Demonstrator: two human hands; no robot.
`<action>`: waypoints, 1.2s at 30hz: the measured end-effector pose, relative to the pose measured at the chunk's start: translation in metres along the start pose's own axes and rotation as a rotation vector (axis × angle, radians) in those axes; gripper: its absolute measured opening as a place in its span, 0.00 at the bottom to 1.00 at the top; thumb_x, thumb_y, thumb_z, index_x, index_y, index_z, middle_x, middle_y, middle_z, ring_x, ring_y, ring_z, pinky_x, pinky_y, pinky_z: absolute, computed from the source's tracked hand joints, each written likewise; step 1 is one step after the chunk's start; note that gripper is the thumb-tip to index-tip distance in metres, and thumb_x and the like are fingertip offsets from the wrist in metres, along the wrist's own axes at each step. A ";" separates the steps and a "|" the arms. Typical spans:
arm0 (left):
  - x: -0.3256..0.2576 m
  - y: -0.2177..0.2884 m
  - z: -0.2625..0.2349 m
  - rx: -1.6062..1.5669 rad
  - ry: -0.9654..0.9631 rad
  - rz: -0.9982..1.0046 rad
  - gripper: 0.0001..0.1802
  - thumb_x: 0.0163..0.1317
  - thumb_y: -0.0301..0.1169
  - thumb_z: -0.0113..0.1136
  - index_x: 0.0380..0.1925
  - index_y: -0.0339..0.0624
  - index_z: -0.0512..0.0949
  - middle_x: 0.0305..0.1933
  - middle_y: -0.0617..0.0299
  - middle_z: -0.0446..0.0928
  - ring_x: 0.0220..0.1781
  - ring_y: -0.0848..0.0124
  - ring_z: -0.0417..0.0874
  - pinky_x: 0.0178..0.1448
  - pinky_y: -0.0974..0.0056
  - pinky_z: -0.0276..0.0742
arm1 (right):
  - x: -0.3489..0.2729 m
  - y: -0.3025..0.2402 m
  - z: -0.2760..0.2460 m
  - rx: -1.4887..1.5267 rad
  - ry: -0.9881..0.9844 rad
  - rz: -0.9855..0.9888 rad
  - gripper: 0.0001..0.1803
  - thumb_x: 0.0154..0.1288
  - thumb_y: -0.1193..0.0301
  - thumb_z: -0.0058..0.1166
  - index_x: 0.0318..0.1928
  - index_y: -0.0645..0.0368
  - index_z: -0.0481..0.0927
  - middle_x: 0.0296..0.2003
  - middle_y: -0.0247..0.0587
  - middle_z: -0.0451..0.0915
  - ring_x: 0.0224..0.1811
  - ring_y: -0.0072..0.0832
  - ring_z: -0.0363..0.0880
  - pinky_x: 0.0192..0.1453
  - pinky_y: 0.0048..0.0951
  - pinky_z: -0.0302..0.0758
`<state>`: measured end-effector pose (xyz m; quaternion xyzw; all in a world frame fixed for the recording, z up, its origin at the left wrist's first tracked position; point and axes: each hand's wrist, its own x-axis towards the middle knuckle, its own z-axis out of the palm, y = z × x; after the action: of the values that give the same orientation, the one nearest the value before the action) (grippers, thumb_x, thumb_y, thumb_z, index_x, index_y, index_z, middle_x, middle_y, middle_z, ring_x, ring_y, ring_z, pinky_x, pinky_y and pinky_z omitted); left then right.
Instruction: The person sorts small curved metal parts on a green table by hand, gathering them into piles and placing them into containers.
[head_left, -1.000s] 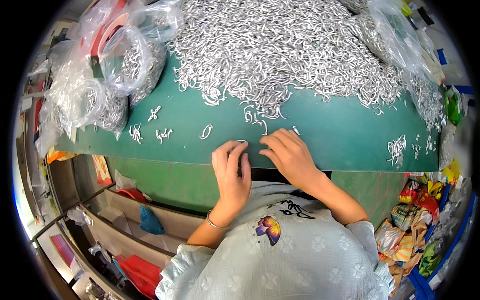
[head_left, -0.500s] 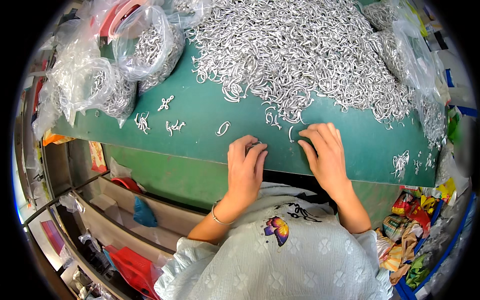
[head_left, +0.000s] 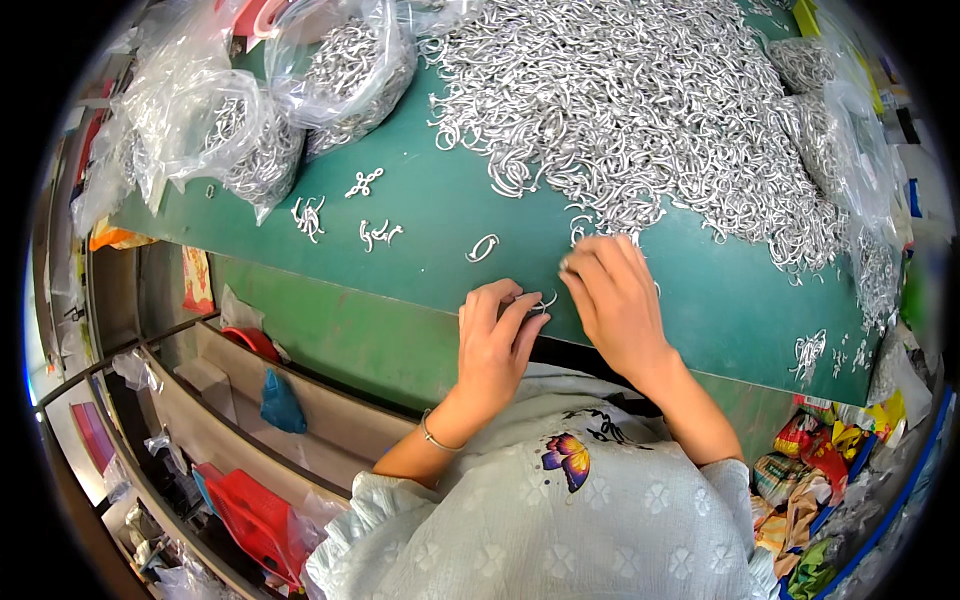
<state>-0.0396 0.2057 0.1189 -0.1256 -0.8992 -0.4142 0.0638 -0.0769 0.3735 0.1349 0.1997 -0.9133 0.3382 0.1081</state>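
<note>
My left hand (head_left: 490, 340) is closed near the table's front edge, gripping a thin curved metal piece (head_left: 545, 303) whose silvery end pokes out past the fingertips. To its right, my right hand (head_left: 622, 312) is over the table with thumb and fingers drawn together. Its fingertips are slightly smeared, and what they pinch, if anything, is hidden. Just beyond those fingers lie a few loose curved pieces (head_left: 579, 228) at the near edge of a large heap of silvery curved metal pieces (head_left: 640, 110). A pair of curved pieces (head_left: 482, 248) lies beyond my left hand.
On the green table (head_left: 400, 275), small clusters of metal pieces (head_left: 309, 219) lie to the left and another cluster (head_left: 809, 355) to the right. Clear bags of pieces (head_left: 345, 85) stand far left; another plastic bag (head_left: 862, 170) is at right. Below are drawers (head_left: 330, 445) and a red basket (head_left: 255, 520).
My right hand has moved left towards my left hand, its fingers closing together. A curved end now shows at my left fingertips. The whole view has shifted slightly.
</note>
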 end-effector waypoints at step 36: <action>0.070 0.024 0.039 0.213 -0.235 0.296 0.25 0.57 0.21 0.60 0.57 0.43 0.74 0.64 0.54 0.68 0.65 0.53 0.66 0.62 0.49 0.61 | -0.035 0.043 -0.049 -0.154 -0.053 0.141 0.06 0.59 0.77 0.60 0.37 0.60 0.79 0.60 0.42 0.75 0.69 0.47 0.66 0.72 0.49 0.58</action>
<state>-0.1010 0.2624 0.1262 -0.2965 -0.9109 -0.2852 0.0315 -0.0610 0.4456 0.1355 0.1349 -0.9509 0.2683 0.0747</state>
